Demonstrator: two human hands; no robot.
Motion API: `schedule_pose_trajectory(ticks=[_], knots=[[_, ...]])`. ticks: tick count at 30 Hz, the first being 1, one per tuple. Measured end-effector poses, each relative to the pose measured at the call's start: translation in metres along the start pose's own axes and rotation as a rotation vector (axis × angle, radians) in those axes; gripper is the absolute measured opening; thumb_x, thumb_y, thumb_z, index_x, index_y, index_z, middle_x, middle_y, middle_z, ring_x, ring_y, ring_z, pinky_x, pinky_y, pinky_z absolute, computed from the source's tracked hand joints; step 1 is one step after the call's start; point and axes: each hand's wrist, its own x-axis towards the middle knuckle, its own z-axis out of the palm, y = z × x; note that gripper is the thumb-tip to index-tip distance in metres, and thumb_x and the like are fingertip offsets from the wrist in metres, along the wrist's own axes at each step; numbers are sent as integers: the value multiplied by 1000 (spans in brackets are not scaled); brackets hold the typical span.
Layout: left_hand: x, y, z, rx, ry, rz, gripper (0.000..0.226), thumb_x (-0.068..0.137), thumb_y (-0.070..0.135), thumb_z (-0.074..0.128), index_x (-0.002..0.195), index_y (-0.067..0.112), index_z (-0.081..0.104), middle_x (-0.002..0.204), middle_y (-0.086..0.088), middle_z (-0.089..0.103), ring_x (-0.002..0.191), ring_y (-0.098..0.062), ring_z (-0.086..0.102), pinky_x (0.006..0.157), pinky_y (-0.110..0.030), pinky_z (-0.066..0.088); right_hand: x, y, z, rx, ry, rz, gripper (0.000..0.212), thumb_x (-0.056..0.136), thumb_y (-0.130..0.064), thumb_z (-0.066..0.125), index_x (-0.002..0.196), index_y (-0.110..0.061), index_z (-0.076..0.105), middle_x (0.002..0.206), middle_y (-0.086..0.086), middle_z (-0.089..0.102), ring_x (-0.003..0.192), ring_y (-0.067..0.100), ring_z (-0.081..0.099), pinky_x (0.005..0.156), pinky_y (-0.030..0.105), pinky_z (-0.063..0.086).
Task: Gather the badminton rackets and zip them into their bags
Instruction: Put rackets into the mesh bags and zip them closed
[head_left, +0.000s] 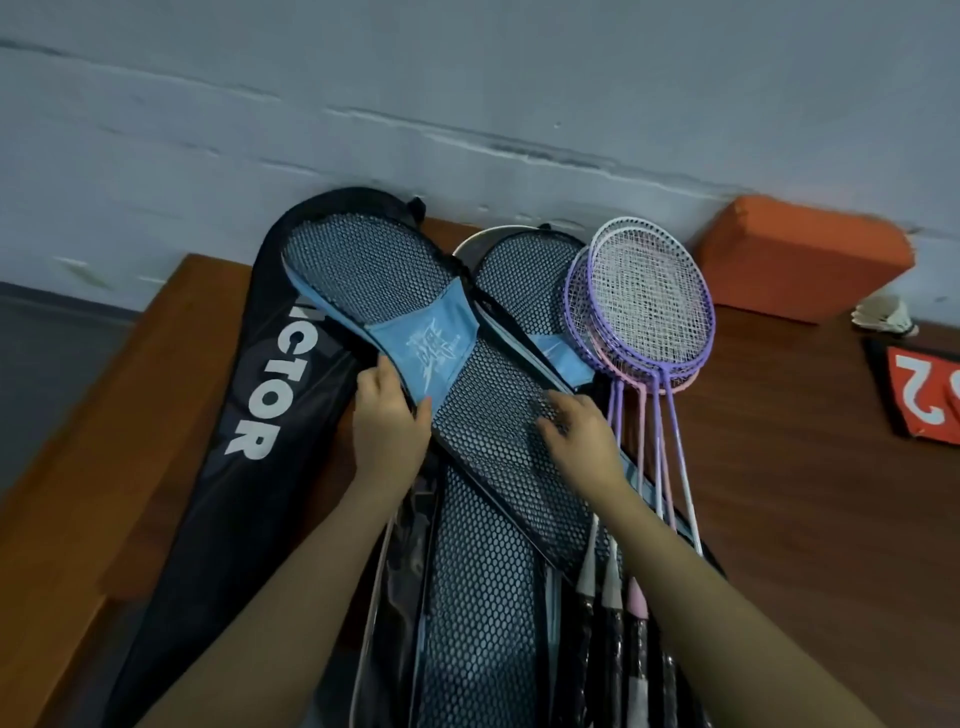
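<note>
Bare wooden table (779, 493) lies open right of the purple and pink rackets (649, 301). Behind it, an orange block (800, 257), shuttlecocks (885, 317) and a red number card (919, 395) stand in the way.

A scuffed grey wall (467, 78) is standing behind a brown wooden table (810, 467), in dim, bluish light.
</note>
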Motion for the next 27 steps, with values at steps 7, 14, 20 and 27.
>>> schedule_pose_trajectory(ticks=[7, 14, 20, 27], knots=[[-1, 0, 14, 377, -34, 45, 63, 81, 29, 65, 134, 9, 38, 131, -19, 39, 117, -36, 38, 95, -46, 35, 25, 24, 2, -252, 47, 0, 42, 93, -23, 54, 131, -8, 47, 123, 16, 52, 108, 33, 51, 88, 42, 42], [4, 19, 47, 372, -242, 327, 46, 91, 32, 52, 132, 12, 46, 132, -15, 45, 124, -31, 38, 102, -43, 27, 33, 37, 4, -232, 50, 123, 29, 90, -28, 58, 113, -10, 54, 110, 11, 58, 105, 30, 51, 87, 38, 30], [8, 53, 67, 251, -333, 411, 51, 94, 37, 46, 140, 17, 37, 120, -13, 49, 110, -28, 46, 93, -39, 32, 5, 30, -6, -48, 140, -119, 12, 88, -20, 63, 95, -11, 59, 88, 2, 63, 79, 23, 58, 72, 31, 25], [-7, 83, 58, -191, -231, 138, 49, 88, 33, 60, 130, 11, 49, 112, -10, 42, 89, -21, 51, 87, -34, 46, -28, 1, -21, 63, 234, -230, 11, 85, -14, 67, 92, -8, 62, 84, 2, 62, 79, 18, 57, 73, 31, 35]])
